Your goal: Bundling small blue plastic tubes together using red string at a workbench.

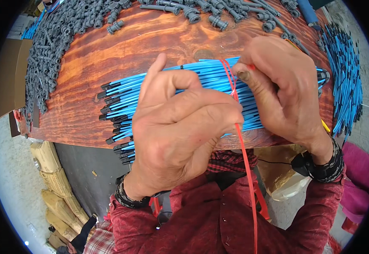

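Observation:
A bundle of thin blue rods with black tips (pixel 121 99) lies crosswise near the front edge of the wooden table. Looped around its middle is a red plastic string (pixel 248 169), crossed over on top, with a long tail hanging toward my body. My left hand (pixel 178 131) pinches the string between thumb and forefinger just above the bundle, its little finger raised. On the other side of the loop, my right hand (pixel 283 86) is closed with thumb against forefinger. A bit of red shows at that pinch, the string's other end. My hands cover much of the bundle.
Heaps of grey plastic fittings (pixel 49 55) cover the table's left and far sides. More blue rods (pixel 345 84) are piled at the right. A tool with a blue handle (pixel 306 12) lies at the far right. A cardboard box (pixel 6 80) stands left.

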A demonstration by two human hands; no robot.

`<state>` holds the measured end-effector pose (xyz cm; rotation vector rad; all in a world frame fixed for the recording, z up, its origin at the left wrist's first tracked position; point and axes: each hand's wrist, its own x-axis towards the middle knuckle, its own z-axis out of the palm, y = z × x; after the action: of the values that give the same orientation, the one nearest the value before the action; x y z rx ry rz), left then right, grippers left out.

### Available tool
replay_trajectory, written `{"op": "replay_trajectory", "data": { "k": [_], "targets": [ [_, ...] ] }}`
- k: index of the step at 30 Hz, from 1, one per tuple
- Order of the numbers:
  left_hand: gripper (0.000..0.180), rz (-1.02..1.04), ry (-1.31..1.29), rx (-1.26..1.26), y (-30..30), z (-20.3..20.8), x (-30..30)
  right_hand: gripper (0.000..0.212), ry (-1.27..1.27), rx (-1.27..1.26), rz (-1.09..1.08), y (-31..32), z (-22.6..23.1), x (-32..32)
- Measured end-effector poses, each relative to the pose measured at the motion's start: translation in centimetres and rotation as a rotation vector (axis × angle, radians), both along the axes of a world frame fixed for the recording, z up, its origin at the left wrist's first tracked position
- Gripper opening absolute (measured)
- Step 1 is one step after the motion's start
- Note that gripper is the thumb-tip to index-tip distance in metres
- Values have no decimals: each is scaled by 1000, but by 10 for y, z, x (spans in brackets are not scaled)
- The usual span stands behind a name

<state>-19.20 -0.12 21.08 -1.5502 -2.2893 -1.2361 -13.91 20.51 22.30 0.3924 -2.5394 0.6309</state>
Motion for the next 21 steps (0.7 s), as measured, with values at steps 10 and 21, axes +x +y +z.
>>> {"op": "replay_trajectory", "data": {
  "k": [10, 21],
  "targets": [
    [14, 61, -103, 40, 4, 3, 6, 23, 150, 139, 195, 11, 1, 24],
    [12, 31, -180, 29, 6, 10, 3, 30, 240, 183, 228, 11, -6, 33]
  ]
}}
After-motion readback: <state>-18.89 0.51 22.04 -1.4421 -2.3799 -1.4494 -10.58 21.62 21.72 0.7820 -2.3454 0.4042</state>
